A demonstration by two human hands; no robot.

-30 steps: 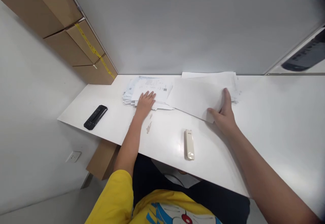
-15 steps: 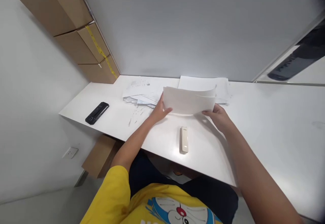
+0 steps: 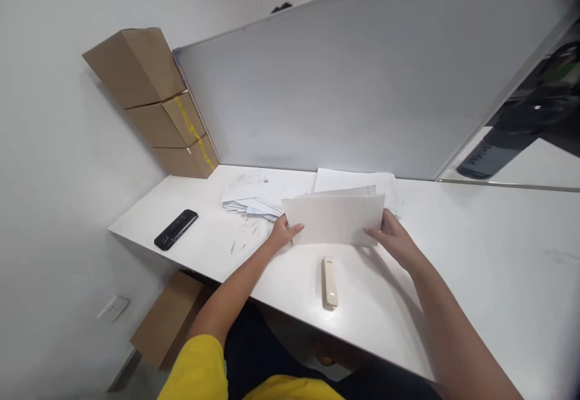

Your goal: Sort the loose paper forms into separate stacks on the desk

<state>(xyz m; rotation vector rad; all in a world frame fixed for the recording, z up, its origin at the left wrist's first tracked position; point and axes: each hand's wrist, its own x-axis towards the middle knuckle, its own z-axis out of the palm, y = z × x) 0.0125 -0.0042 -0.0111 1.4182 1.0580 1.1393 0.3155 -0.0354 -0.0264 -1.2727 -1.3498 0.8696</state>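
Note:
Several white sheets of paper (image 3: 334,220) stand on their long edge, close to or on the tabletop, held between my two hands. My left hand (image 3: 284,232) grips their left side, thumb on the near face. On the right side my right hand (image 3: 390,237) pinches them, thumb in front and fingers behind. A cream stapler (image 3: 330,283) lies on the table just nearer to me than the sheets. Beyond them is a stack of white paper (image 3: 356,178), partly hidden by the held sheets. Printed papers (image 3: 247,191) lie in a loose pile to the left.
A black phone-like device (image 3: 176,229) rests near the left edge of the white table (image 3: 480,267). Cardboard boxes (image 3: 156,107) are stacked at the back left. A grey partition (image 3: 317,98) stands along the back. Behind its right end is a dark bottle (image 3: 483,155).
My view has tilted up, showing more above the partition. The held sheets have gone from bowed and tilted to upright and flatter, with a gap between them at the top.

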